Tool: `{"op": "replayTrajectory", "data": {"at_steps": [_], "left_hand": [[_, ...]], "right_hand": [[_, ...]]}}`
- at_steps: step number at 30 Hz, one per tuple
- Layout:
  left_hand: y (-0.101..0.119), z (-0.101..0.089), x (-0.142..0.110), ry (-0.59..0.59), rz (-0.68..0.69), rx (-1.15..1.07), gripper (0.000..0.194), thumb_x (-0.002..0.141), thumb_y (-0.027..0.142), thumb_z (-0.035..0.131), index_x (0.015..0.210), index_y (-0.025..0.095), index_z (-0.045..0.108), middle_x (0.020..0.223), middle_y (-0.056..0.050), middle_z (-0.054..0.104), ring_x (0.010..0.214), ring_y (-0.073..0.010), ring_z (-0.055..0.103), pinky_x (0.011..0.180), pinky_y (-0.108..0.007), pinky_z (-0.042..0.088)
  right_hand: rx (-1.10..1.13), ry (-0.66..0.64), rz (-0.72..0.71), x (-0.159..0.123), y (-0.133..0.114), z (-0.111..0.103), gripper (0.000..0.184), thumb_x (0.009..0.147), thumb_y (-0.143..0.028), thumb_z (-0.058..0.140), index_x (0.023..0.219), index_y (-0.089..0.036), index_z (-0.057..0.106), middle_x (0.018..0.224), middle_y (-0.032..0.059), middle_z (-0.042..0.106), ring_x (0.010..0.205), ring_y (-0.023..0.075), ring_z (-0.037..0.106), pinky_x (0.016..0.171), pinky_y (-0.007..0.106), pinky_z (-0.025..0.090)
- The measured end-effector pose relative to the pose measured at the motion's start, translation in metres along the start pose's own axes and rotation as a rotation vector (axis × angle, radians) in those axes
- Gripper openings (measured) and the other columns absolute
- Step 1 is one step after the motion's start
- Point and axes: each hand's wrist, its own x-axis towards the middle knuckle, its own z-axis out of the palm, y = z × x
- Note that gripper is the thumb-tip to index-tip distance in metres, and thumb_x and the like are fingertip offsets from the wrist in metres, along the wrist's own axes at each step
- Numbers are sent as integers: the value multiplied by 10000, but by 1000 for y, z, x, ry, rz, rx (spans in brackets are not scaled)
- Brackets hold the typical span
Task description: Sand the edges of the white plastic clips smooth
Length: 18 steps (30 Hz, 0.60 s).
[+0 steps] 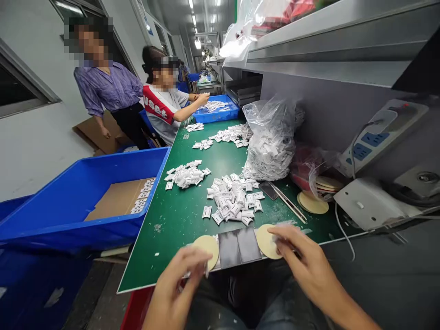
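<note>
My left hand (180, 279) is closed in a pinch at the table's front edge, with the edge of a small white plastic piece (206, 269) showing at its fingertips. Beside those fingers lies a round pale-yellow disc (209, 247). Over a second yellow disc (266, 240), the thumb and fingers of my right hand (299, 254) are bent together; blur hides what is between them. Two dark flat plates (239, 247) lie side by side between the discs. Just behind them is a loose pile of small white plastic parts (232, 199).
A clear bag of white parts (270, 146) stands at the right, near tweezers (288, 201) and a power strip (374, 133). More white parts (187, 174) lie farther back. A large blue bin (85, 183) is left. One person (165, 101) works at a blue tray (220, 114); another (110, 87) stands behind.
</note>
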Motion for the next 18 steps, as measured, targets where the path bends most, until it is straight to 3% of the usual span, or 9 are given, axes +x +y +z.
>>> {"op": "replayTrajectory", "data": {"at_steps": [4,9,13,18], "left_hand": [[-18,27,24,72,-154,-89,174,953,318,540,932,185,651,886,-43,721,780,-166,704,696,-248,573],[-31,31,11,78,78,282,133,942,271,555,975,221,674,927,-47,711,850,-202,661,751,-304,526],[-27,27,10,-5,119,325,132,961,206,511,930,219,638,916,-49,690,840,-201,638,736,-304,506],[-29,37,11,147,142,345,196,957,111,463,857,203,604,805,-44,663,773,-185,620,717,-296,486]], "right_hand": [[-37,-7,36,26,18,12,150,914,-108,552,912,-234,633,905,18,679,865,200,632,751,319,490],[-367,63,-156,22,35,10,147,939,-139,564,974,-213,687,988,74,679,931,236,578,811,374,427],[-445,32,-272,26,34,10,184,954,-153,545,1027,-202,707,930,78,684,873,235,575,757,365,388],[-659,176,-515,22,53,15,291,962,-148,465,1118,-190,708,962,122,714,897,280,602,750,390,394]]}}
